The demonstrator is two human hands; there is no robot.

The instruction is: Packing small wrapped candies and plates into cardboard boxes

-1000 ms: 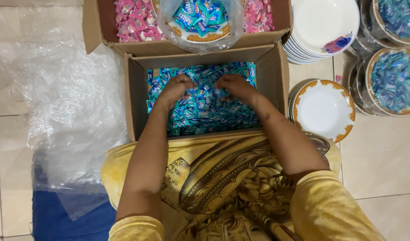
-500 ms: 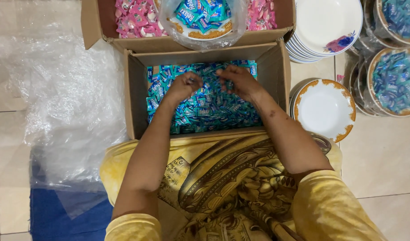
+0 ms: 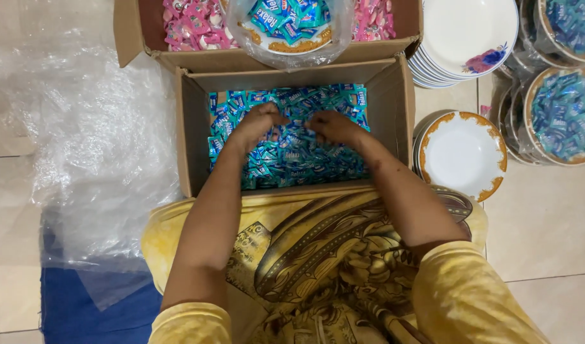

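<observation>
Your cardboard box [image 3: 192, 137] sits just ahead of your lap, filled with blue wrapped candies [image 3: 292, 159]. Both hands are down in it, close together over the heap. Your left hand [image 3: 259, 121] is curled closed, seemingly on a few candies; your right hand [image 3: 331, 126] is bunched too, its catch hidden.

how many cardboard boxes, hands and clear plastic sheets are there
Brown cardboard boxes: 2, the near one full of blue wrapped sweets, the far one behind it
Bare hands: 2, left hand, right hand
Crumpled clear plastic sheet: 1
Total: 5
</observation>
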